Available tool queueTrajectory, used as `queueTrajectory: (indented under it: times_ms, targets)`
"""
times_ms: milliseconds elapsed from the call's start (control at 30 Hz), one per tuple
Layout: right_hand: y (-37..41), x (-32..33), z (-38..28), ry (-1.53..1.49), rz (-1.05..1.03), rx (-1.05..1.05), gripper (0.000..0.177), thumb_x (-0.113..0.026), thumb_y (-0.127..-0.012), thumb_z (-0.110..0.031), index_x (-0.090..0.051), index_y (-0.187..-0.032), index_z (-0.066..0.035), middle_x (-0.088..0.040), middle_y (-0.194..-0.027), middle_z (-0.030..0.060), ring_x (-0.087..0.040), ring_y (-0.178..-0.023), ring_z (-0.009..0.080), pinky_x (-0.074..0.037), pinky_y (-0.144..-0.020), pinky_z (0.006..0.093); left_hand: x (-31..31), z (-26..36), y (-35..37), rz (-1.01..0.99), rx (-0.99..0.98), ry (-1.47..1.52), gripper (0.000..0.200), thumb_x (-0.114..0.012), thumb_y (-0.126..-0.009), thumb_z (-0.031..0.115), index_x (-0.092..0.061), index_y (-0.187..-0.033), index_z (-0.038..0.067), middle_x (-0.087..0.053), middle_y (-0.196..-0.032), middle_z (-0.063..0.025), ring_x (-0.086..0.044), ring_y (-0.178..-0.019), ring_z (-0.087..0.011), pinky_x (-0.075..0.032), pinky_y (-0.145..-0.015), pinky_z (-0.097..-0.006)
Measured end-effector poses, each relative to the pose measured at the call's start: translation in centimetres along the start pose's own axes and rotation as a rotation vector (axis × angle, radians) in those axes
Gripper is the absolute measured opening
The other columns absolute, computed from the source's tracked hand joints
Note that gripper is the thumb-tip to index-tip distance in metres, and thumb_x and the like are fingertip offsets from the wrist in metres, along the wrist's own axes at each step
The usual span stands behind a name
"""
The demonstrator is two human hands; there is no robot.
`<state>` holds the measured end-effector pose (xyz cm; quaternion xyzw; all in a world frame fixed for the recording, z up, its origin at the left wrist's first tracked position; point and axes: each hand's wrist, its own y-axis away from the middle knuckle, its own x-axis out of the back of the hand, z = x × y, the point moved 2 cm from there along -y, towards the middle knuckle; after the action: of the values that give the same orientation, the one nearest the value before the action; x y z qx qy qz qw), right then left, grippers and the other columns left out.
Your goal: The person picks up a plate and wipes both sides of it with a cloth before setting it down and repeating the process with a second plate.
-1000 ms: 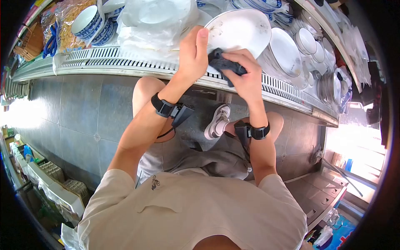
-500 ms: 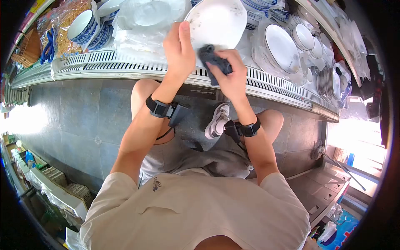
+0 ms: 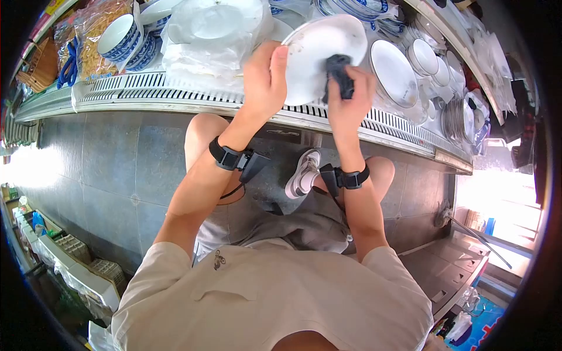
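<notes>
Your left hand [image 3: 264,79] grips the white plate [image 3: 319,55] by its left rim; right hand [image 3: 349,99] clamped on a dark cloth [image 3: 339,73] pressed against it

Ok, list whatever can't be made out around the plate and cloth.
All in the head view:
- Back of the plate: faces away. Its left rim is covered by the left hand.
- Plate surface under the dark cloth: hidden by the cloth and the right hand.
- Cloth's full shape: bunched in that hand.
- The dishes in plastic wrap: blurred by the film.
- The blue-patterned bowls: cut off by the top edge.
</notes>
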<state>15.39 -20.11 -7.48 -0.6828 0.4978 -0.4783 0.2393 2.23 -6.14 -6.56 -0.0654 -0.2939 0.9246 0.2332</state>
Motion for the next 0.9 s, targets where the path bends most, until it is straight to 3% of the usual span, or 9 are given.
queueTrajectory:
  times_ms: [133, 233, 433, 567, 667, 700, 767, 833, 900]
  targets:
    - [2.2, -1.4, -2.1, -0.261, -0.275, -0.177, 0.036, -0.080, -0.074, -0.001, -0.067, -0.107, -0.002, -0.065, -0.109, 0.0174, -0.066, -0.100, 0.0345, -0.053, -0.089, 0.0377, 0.6, -0.1, -0.2, 0.127, 0.041, -0.047, 0.036, -0.046, -0.110, 0.027, -0.062, -0.095, -0.002, -0.058, -0.073, -0.0158, -0.054, -0.065, -0.0287, -0.043, -0.063, -0.0400]
    - [3.0, -1.6, -3.4, -0.518, -0.309, -0.242, 0.035, -0.082, -0.075, 0.003, -0.065, -0.106, 0.001, -0.068, -0.108, 0.0156, -0.066, -0.099, 0.0303, -0.051, -0.092, 0.0345, 0.6, -0.4, -0.2, 0.163, 0.021, -0.061, 0.036, -0.046, -0.110, 0.026, -0.062, -0.095, -0.002, -0.058, -0.073, -0.0160, -0.054, -0.065, -0.0291, -0.043, -0.063, -0.0402]
    - [2.3, -1.7, -3.4, -0.650, -0.389, -0.319, 0.035, -0.082, -0.075, 0.002, -0.066, -0.106, 0.001, -0.068, -0.113, 0.0155, -0.067, -0.103, 0.0295, -0.051, -0.094, 0.0340, 0.0, -0.2, 0.2, 0.084, -0.043, -0.074, 0.035, -0.046, -0.109, 0.025, -0.061, -0.094, -0.003, -0.058, -0.074, -0.0158, -0.054, -0.065, -0.0285, -0.043, -0.062, -0.0393]
    - [1.2, -1.0, -3.0, -0.565, -0.395, -0.160, 0.036, -0.081, -0.073, 0.003, -0.068, -0.106, -0.001, -0.068, -0.112, 0.0151, -0.067, -0.103, 0.0316, -0.052, -0.092, 0.0356, 0.0, -1.1, 0.2, 0.103, 0.034, 0.007, 0.036, -0.050, -0.108, 0.026, -0.063, -0.094, -0.003, -0.059, -0.074, -0.0152, -0.054, -0.065, -0.0268, -0.042, -0.061, -0.0373]
    - [1.0, 0.0, -0.3, -0.224, -0.396, -0.091, 0.037, -0.077, -0.073, 0.000, -0.070, -0.109, -0.007, -0.064, -0.112, 0.0139, -0.067, -0.100, 0.0349, -0.055, -0.087, 0.0393, 0.6, -0.5, -0.1, 0.052, 0.047, -0.052, 0.035, -0.052, -0.108, 0.027, -0.063, -0.094, -0.003, -0.059, -0.074, -0.0146, -0.055, -0.066, -0.0255, -0.043, -0.061, -0.0366]
    - [0.8, 0.3, 0.7, -0.139, -0.360, -0.102, 0.037, -0.076, -0.074, -0.001, -0.070, -0.110, -0.007, -0.063, -0.113, 0.0143, -0.067, -0.099, 0.0350, -0.055, -0.086, 0.0401, 0.6, -0.5, -0.2, 0.046, 0.047, -0.050, 0.035, -0.052, -0.108, 0.027, -0.063, -0.094, -0.003, -0.059, -0.074, -0.0146, -0.055, -0.066, -0.0255, -0.043, -0.061, -0.0366]
    - [0.4, 0.9, 2.3, -0.044, -0.320, -0.114, 0.037, -0.075, -0.074, -0.002, -0.070, -0.111, -0.007, -0.063, -0.114, 0.0146, -0.066, -0.099, 0.0351, -0.055, -0.085, 0.0409, 0.3, 0.0, -0.2, -0.021, -0.141, -0.102, 0.034, -0.053, -0.108, 0.027, -0.064, -0.095, -0.003, -0.059, -0.075, -0.0144, -0.055, -0.066, -0.0255, -0.043, -0.062, -0.0368]
    - [-0.5, 1.6, 2.7, 0.023, -0.136, -0.072, 0.038, -0.075, -0.074, -0.001, -0.068, -0.111, -0.006, -0.062, -0.114, 0.0171, -0.065, -0.099, 0.0374, -0.054, -0.086, 0.0430, -0.4, 0.4, 0.0, -0.031, -0.137, -0.090, 0.034, -0.052, -0.108, 0.026, -0.063, -0.095, -0.003, -0.060, -0.075, -0.0144, -0.055, -0.066, -0.0258, -0.043, -0.062, -0.0372]
    - [-0.5, 1.5, 1.9, 0.025, -0.103, -0.057, 0.037, -0.075, -0.075, -0.001, -0.066, -0.111, -0.004, -0.062, -0.114, 0.0183, -0.064, -0.099, 0.0386, -0.053, -0.086, 0.0436, -0.4, 0.6, 0.2, -0.025, -0.128, -0.088, 0.033, -0.052, -0.108, 0.026, -0.063, -0.095, -0.003, -0.060, -0.076, -0.0144, -0.055, -0.066, -0.0261, -0.043, -0.062, -0.0375]
